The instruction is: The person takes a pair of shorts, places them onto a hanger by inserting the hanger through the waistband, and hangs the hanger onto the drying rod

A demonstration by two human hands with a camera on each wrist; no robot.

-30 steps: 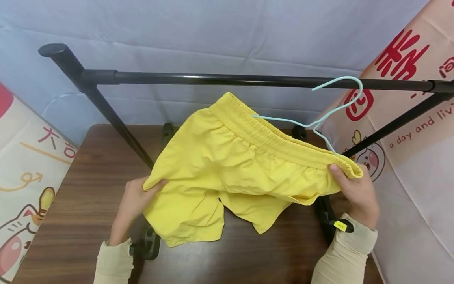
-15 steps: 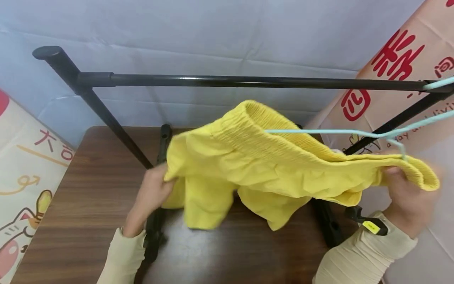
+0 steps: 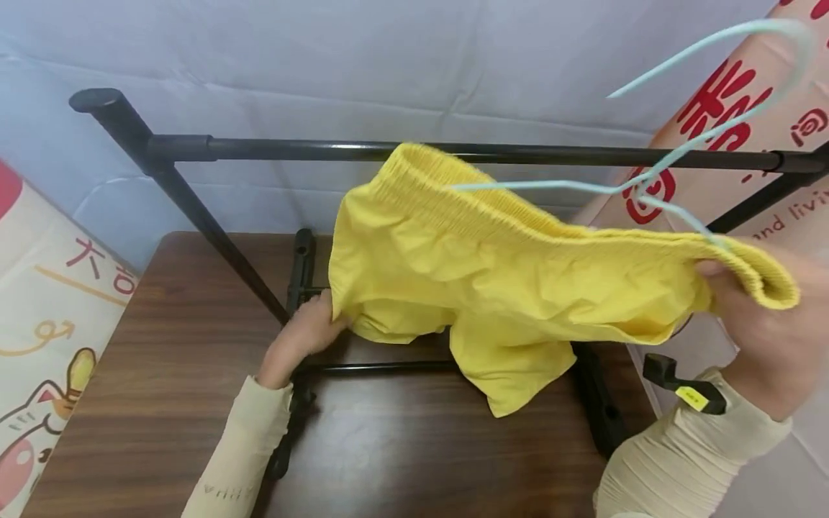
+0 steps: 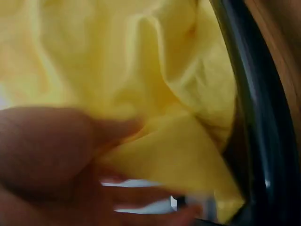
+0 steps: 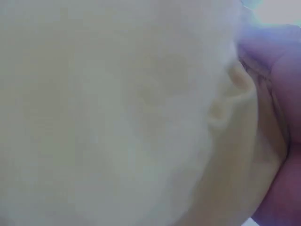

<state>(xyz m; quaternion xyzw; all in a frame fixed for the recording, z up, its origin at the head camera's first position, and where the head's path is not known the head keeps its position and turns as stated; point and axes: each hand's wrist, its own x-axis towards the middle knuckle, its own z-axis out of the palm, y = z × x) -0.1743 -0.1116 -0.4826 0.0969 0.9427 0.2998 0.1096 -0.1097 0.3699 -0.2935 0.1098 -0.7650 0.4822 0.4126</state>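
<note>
A pair of yellow shorts with a gathered elastic waistband is stretched between my hands in the head view. A pale blue hanger sits inside the waistband, its hook up and to the right. My right hand grips the waistband's right end, thumb in front. Lower on the left, my left hand pinches the edge of a leg. In the left wrist view, the thumb of my left hand presses on the yellow cloth. Cloth fills most of the right wrist view, with part of my right hand at its right.
A black garment rack stands on a brown wooden table, its top bar crossing behind the shorts. Its left post rises beside my left hand. A pale cloth backdrop hangs behind; printed panels stand at both sides.
Both hands have moved rightward overall with the shorts and hanger. In the last half second the waistband and hanger have risen, and the hook has swung back into view.
</note>
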